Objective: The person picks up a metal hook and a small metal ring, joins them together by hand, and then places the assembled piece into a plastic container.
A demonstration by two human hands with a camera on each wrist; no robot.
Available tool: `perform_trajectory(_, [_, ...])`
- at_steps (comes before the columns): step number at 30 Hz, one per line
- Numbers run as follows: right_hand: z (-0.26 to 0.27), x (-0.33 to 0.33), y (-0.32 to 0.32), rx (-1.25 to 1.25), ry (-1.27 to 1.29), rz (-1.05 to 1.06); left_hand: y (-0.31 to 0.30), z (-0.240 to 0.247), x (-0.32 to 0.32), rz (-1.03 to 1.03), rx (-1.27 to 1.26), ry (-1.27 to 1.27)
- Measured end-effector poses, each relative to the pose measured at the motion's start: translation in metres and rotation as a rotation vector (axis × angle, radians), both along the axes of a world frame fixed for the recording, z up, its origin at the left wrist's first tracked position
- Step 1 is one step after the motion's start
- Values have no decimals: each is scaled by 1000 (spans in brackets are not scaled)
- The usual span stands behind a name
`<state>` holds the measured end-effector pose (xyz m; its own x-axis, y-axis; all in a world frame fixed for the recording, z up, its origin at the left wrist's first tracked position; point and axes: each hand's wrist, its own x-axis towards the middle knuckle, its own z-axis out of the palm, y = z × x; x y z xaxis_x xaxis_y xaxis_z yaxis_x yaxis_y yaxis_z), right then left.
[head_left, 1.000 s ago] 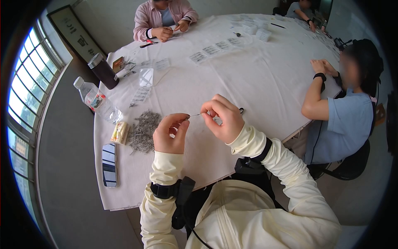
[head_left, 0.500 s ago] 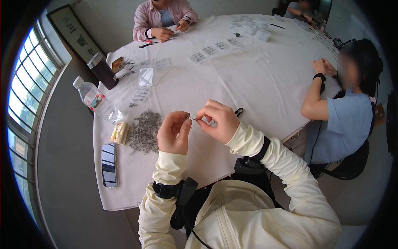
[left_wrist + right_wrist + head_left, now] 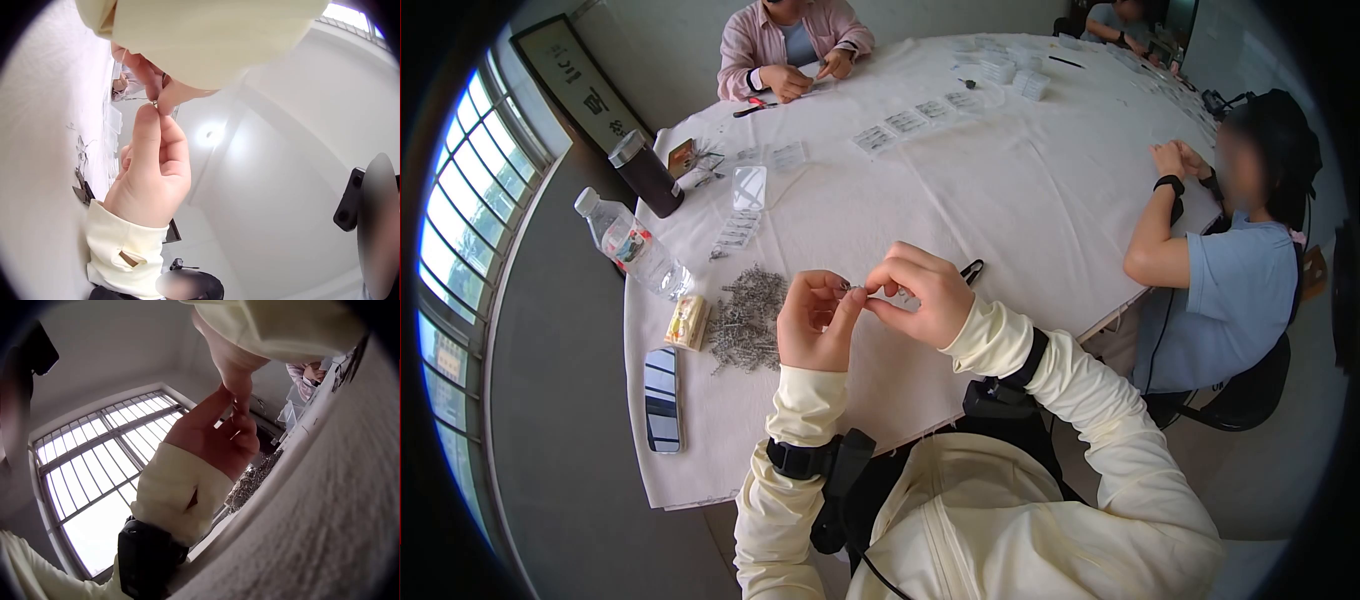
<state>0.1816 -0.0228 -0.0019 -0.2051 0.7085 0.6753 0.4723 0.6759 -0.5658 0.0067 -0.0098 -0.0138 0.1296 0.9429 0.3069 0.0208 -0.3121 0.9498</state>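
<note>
My left hand [image 3: 814, 325] and right hand [image 3: 924, 296] meet over the near part of the table, pinching a tiny metallic piece [image 3: 856, 289] between their fingertips. In the left wrist view, a glint of this piece [image 3: 155, 102] shows where the right thumb and finger meet those of the left; its shape is mostly covered. The right wrist view has the left hand [image 3: 211, 434] below the right hand [image 3: 232, 362], fingertips touching. Just left of my left hand lies a heap of small wiry metal pieces [image 3: 745, 320].
Left of the heap are a tissue pack [image 3: 687, 322], a phone [image 3: 664, 400], a plastic bottle [image 3: 635, 245] and a dark flask [image 3: 648, 176]. Clear trays [image 3: 905, 122] lie farther back. A black tool [image 3: 972, 271] is beyond my right hand. Other people sit around the table.
My right hand has moved left and closer to my left hand, so the fingertips now meet. The thin piece that showed between them is now mostly covered.
</note>
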Motion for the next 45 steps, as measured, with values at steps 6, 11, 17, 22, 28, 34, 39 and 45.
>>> perform_trajectory(6, [1, 4, 2, -98, 84, -31, -8, 15, 6, -21, -59, -106])
perform_trajectory(11, [3, 9, 5, -176, 135, 110, -1, 8, -5, -5, 104, 35])
perform_trajectory(17, [10, 58, 23, -353, 32, -28, -3, 14, -7, 37, 72, 5])
perform_trajectory(22, [-3, 70, 30, -274, -177, -55, -5, 15, -6, 36, 81, 47])
perform_trajectory(28, [-21, 66, 40, -196, -315, -22, -2, 10, -4, 38, 71, 61])
perform_trajectory(34, [-10, 61, 39, -141, -290, -94, -2, 9, -2, 37, 67, 78])
perform_trajectory(39, [0, 55, 35, -99, -54, -110, -2, 9, -1, 23, 73, 73])
perform_trajectory(45, [3, 51, 31, -112, -17, -32, -1, 7, -1, 19, 72, 71])
